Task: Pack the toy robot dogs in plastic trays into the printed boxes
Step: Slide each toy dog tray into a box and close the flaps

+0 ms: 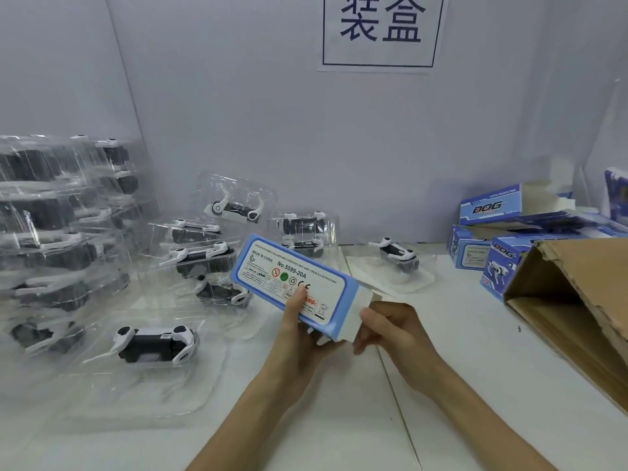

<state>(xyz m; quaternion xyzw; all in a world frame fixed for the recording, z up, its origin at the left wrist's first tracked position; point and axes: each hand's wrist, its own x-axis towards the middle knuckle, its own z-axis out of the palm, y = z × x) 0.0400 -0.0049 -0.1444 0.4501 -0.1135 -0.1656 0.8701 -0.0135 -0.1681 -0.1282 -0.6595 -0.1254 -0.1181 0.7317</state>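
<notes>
My left hand (299,331) grips the printed box (292,283) from below, thumb on its label face, fingers hidden behind it. My right hand (394,329) pinches the white end flap (366,302). The box hangs tilted over the middle of the white table (323,419); whether anything is inside cannot be made out. At left, a stack of trays (51,232) blurs into glare and is cut by the frame. One toy dog in its tray (156,345) lies nearest me. At right, a brown carton (577,300) runs off the frame, beside other blue boxes (492,232). Bare tabletop shows around my forearms.
</notes>
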